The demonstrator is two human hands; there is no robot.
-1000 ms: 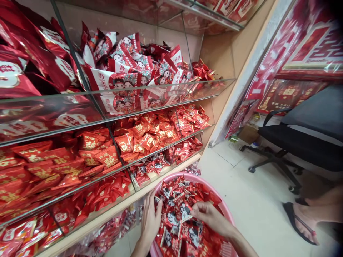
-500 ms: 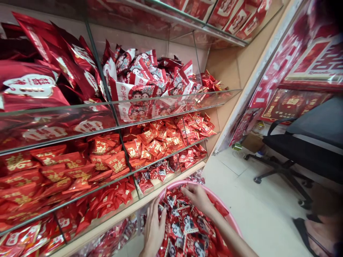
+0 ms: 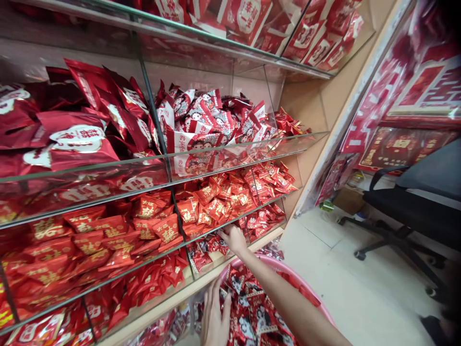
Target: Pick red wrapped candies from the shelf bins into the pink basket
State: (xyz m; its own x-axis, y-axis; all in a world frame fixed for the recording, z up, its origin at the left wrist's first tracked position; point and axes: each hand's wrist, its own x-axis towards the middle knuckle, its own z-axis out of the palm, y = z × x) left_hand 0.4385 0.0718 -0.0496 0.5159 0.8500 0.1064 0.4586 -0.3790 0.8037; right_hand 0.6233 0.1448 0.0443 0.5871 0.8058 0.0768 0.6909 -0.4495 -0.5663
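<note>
A pink round basin (image 3: pixel 306 283) stands on the floor against the shelf, filled with small red-and-black wrapped packets (image 3: pixel 261 315). My left hand (image 3: pixel 216 315) lies along the basin's left side, fingers stretched out and thumb apart, touching its edge or the packets there. My right hand (image 3: pixel 235 240) reaches over the basin into a low compartment holding a few similar red packets (image 3: pixel 200 254). Its fingers are curled together and their tips partly hidden, so I cannot make out what they hold.
Glass dividers and a glass shelf edge (image 3: pixel 230 223) frame the compartments. Red packets with gold print (image 3: pixel 90 240) fill the left ones; larger dark red bags (image 3: pixel 75 139) sit above. A black office chair (image 3: pixel 414 202) stands on the tiled floor (image 3: pixel 345 278) at right.
My right hand has moved from the packets in the basin up into the low shelf compartment. My left hand stays at the basin's left side. The view has shifted slightly upward and left.
</note>
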